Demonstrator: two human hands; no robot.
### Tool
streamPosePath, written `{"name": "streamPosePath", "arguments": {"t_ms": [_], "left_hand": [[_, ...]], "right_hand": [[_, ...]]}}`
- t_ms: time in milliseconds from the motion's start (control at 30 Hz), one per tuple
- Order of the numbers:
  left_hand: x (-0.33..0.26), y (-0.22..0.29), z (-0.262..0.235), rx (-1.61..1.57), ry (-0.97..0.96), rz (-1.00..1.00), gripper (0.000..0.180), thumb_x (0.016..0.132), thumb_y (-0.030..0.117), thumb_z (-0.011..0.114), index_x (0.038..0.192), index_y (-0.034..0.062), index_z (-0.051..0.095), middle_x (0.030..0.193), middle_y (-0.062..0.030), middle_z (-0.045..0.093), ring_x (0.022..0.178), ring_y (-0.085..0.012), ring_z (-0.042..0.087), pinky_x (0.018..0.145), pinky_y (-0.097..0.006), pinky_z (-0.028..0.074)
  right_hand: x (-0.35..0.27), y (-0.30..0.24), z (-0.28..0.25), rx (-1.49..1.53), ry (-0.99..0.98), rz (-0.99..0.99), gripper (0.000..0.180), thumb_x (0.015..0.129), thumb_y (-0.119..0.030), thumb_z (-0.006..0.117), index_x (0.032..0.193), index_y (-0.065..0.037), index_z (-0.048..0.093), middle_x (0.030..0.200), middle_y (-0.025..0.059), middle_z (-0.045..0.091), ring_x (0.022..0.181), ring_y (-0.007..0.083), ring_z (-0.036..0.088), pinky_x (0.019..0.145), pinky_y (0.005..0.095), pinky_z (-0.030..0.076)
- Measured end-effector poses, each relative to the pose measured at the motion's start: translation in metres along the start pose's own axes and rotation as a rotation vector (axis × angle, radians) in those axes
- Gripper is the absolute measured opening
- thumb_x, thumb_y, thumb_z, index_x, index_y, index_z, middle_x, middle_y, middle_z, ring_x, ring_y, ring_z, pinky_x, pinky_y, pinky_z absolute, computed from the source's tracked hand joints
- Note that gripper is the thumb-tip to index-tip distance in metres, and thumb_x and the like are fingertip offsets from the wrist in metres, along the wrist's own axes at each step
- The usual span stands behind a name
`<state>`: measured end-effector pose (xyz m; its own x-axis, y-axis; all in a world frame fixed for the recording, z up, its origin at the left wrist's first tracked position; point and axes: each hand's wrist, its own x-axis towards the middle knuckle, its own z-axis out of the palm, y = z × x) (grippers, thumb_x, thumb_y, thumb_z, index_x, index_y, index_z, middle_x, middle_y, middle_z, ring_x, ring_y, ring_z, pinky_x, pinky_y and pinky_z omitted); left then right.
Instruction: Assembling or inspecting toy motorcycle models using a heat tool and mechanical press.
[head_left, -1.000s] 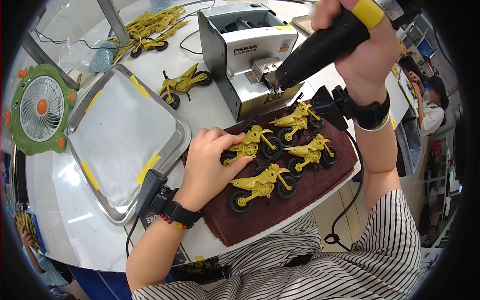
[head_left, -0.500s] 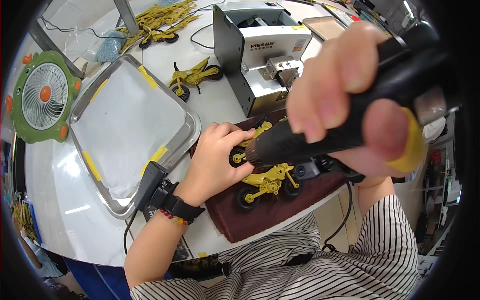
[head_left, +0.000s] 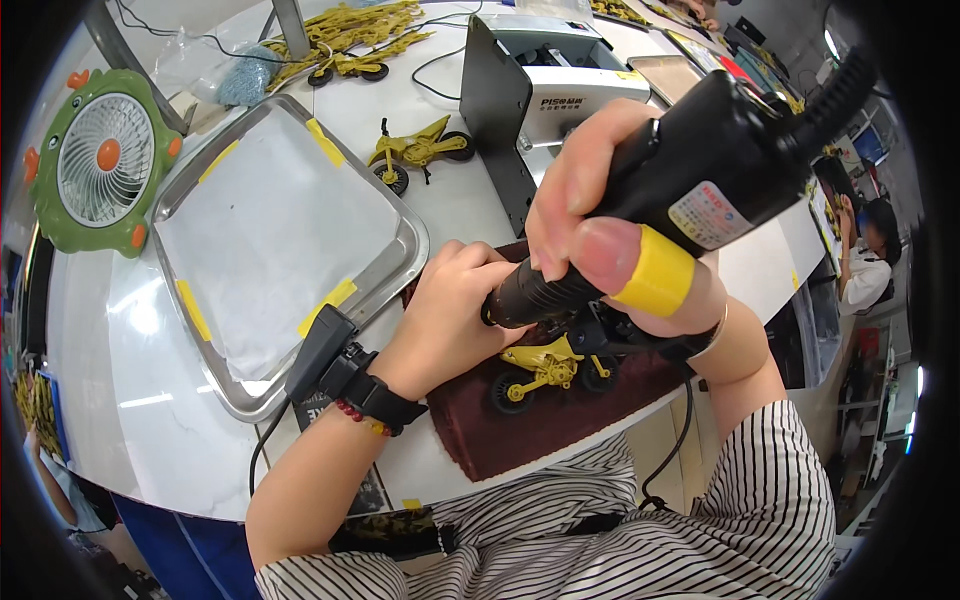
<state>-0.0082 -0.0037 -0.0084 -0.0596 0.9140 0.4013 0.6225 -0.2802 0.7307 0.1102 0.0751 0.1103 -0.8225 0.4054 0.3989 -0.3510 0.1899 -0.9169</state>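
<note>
Clasping screwdriver in right grip, slanted down-left to left grip (cannot tell hold), just beyond toy motorcycle.

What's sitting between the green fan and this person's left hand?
A metal tray lined with a white sheet lies between the green fan and the left hand, as the head view shows.

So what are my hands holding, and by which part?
The right hand grips the black handheld tool around its body. What the left hand holds, if anything, cannot be told: the tool blocks the view there.
</note>
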Motion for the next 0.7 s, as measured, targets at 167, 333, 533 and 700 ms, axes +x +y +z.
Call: {"name": "streamPosePath", "arguments": {"t_ms": [167,333,533,700], "left_hand": [[-0.004,-0.006,0.007,-0.052,0.065,-0.013,0.029,0.056,0.011,0.072,0.082,0.0104,0.061,0.078,-0.0048,0.051,0.077,-0.0255,0.045,0.071,-0.034,0.040],[0.001,-0.013,0.008,-0.172,0.026,-0.031,0.030,0.055,0.012,0.073,0.083,0.0108,0.061,0.077,-0.0041,0.051,0.077,-0.0252,0.045,0.070,-0.034,0.040],[0.000,-0.004,0.009,-0.020,0.050,0.024,0.028,0.058,0.013,0.072,0.084,0.0111,0.062,0.077,-0.0041,0.052,0.075,-0.0247,0.045,0.069,-0.034,0.040],[-0.004,0.002,-0.003,0.112,0.006,-0.018,0.028,0.062,0.017,0.070,0.087,0.0098,0.063,0.077,-0.0056,0.052,0.076,-0.0246,0.045,0.069,-0.033,0.040]], "right_hand": [[0.004,0.008,0.005,0.041,-0.005,-0.010,0.024,0.071,-0.009,0.065,0.082,-0.006,0.043,0.067,0.0058,0.051,0.060,0.0134,0.051,0.060,0.0256,0.044],[0.001,0.006,0.009,0.014,-0.016,-0.026,0.024,0.071,-0.008,0.065,0.081,-0.005,0.043,0.064,0.0055,0.051,0.058,0.0129,0.051,0.058,0.0239,0.044],[-0.001,0.005,0.000,-0.017,0.022,-0.025,0.023,0.072,-0.007,0.064,0.082,-0.005,0.044,0.066,0.0054,0.050,0.058,0.0132,0.051,0.057,0.0259,0.045],[0.008,-0.031,-0.019,0.174,-0.035,-0.288,0.023,0.076,-0.022,0.058,0.082,-0.007,0.041,0.067,0.0051,0.047,0.054,0.0155,0.048,0.052,0.0278,0.043]]}}
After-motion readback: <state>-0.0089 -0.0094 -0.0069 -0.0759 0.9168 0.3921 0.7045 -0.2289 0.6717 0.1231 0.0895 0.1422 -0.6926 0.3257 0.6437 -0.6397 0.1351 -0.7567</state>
